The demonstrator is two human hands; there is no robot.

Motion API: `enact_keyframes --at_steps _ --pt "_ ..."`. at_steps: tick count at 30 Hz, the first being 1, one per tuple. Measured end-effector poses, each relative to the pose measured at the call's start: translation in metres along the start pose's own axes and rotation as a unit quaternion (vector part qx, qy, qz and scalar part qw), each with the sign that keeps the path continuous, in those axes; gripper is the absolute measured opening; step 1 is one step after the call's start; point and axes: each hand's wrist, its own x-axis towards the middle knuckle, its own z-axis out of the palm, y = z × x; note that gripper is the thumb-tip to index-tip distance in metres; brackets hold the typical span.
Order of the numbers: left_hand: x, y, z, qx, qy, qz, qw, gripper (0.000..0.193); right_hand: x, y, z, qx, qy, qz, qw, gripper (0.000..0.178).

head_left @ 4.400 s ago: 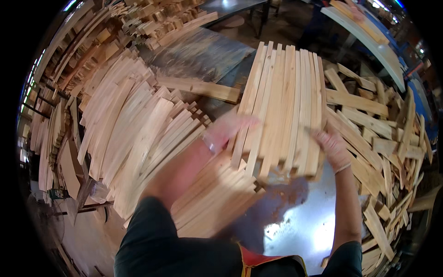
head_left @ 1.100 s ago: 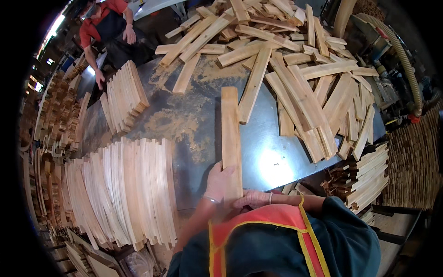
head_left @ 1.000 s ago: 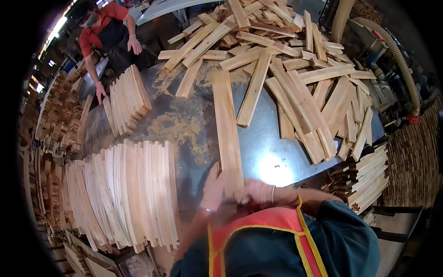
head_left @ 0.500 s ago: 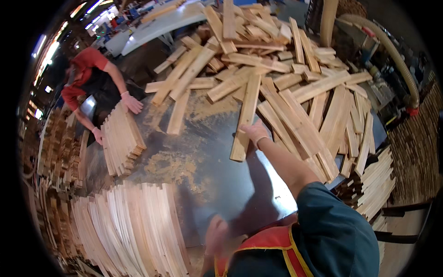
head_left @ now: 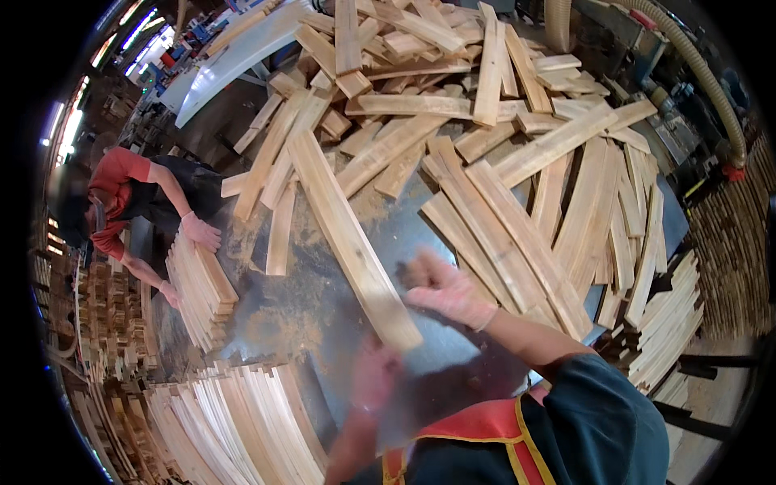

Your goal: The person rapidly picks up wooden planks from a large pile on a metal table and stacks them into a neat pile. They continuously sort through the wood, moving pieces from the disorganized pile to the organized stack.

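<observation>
A long pale wooden plank [head_left: 347,234] slants across the metal table in front of me, its near end by my left hand [head_left: 376,376]. That hand is smeared by motion, and its fingers cannot be made out. My right hand [head_left: 449,291], in a thin pinkish glove, hovers just right of the plank with loosely bent fingers apart and nothing visible in them. At the lower left, a row of narrow boards [head_left: 242,412] stands side by side on the table's near edge.
A big heap of loose planks [head_left: 453,105] covers the table's far and right parts. Across to the left, a co-worker in a red shirt [head_left: 125,174] holds a stack of boards [head_left: 202,291]. Sawdust [head_left: 283,315] lies on the metal table [head_left: 444,356]. A ribbed hose [head_left: 703,89] hangs at the far right.
The plank my right hand gripped has come off the heap toward me, its near end swung left to my left hand. My right hand has let go and come nearer. The view has shifted.
</observation>
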Motion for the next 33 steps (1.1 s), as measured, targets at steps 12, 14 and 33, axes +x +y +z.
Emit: enact_keyframes --at_steps 12,14,33 --pt "0.206 0.282 0.071 0.055 -0.023 0.299 0.953 0.045 -0.052 0.013 -0.147 -0.647 0.197 -0.052 0.735 0.06" --pt "0.16 0.219 0.088 0.152 0.005 0.263 0.953 0.06 -0.053 -0.005 -0.162 -0.555 0.19 0.081 0.806 0.053" --pt "-0.121 -0.03 0.056 0.131 -0.197 -0.135 0.962 0.045 -0.214 0.087 0.044 0.124 0.188 0.204 0.953 0.045"
